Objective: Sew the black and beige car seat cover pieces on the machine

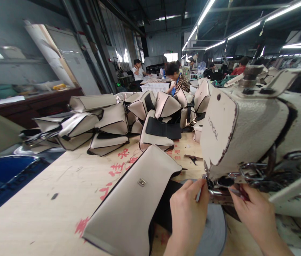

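Note:
My left hand (189, 208) is closed in a pinch beside the needle area of a cream sewing machine (218, 124) marked "TYPICAL". A sliver of grey metal shows between its fingers, too small to name. On the other side of the machine's lower end, my right hand (255, 209) is closed around a small dark-red and metal piece (242, 193), its kind unclear. Left of my hands lies a beige bag flap panel (131, 199) with black edges and a small metal clasp plate (141, 182). Black material (165, 206) extends from under it toward my left wrist. A grey round disc (214, 231) sits below my hands.
Several beige bag pieces (113, 119) are heaped along the back of the wooden table (57, 209), which bears red lettering. A blue sheet-like container (6, 181) stands off the left edge. Other people (181, 83) sit farther back beneath strip lights.

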A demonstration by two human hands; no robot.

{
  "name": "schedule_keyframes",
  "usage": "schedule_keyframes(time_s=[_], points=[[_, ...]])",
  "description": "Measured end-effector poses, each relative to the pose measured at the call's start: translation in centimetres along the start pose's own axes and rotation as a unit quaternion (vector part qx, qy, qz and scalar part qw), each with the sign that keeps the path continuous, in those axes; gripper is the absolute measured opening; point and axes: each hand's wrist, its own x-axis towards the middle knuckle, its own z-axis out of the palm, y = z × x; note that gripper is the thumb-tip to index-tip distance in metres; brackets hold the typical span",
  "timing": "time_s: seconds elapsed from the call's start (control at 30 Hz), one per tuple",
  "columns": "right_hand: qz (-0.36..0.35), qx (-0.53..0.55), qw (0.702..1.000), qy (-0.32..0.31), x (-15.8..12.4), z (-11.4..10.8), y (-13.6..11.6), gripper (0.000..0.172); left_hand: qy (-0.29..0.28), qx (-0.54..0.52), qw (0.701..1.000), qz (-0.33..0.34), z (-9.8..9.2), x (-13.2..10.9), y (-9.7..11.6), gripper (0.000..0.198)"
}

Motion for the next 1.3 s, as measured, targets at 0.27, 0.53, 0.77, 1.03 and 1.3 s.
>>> schedule_keyframes(time_s=[0.27, 0.53, 0.77, 1.03, 1.3], points=[[-0.008, -0.027, 0.999, 0.014, 0.5, -0.4, -0.7, 0.051, -0.004, -0.001, 1.0, -0.001, 0.0, 0.0, 0.0, 0.022], [-0.04, -0.04, 0.998, 0.032, 0.5, -0.2, -0.2, 0.048, 0.0, 0.005, 1.0, 0.004, 0.1, 0.1, 0.0, 0.022], [-0.03, -0.024, 0.998, 0.04, 1.0, -0.5, -0.9, 0.053, 0.001, -0.005, 1.0, 0.003, 0.2, -0.1, 0.0, 0.02], [-0.034, -0.036, 0.998, 0.042, 1.0, -0.5, -0.9, 0.054, -0.001, -0.013, 1.0, -0.005, 0.2, -0.2, -0.3, 0.021], [-0.014, -0.032, 0.999, 0.035, 1.2, -0.7, -1.3, 0.059, -0.003, -0.016, 1.0, -0.007, 0.1, -0.1, -0.1, 0.02]])
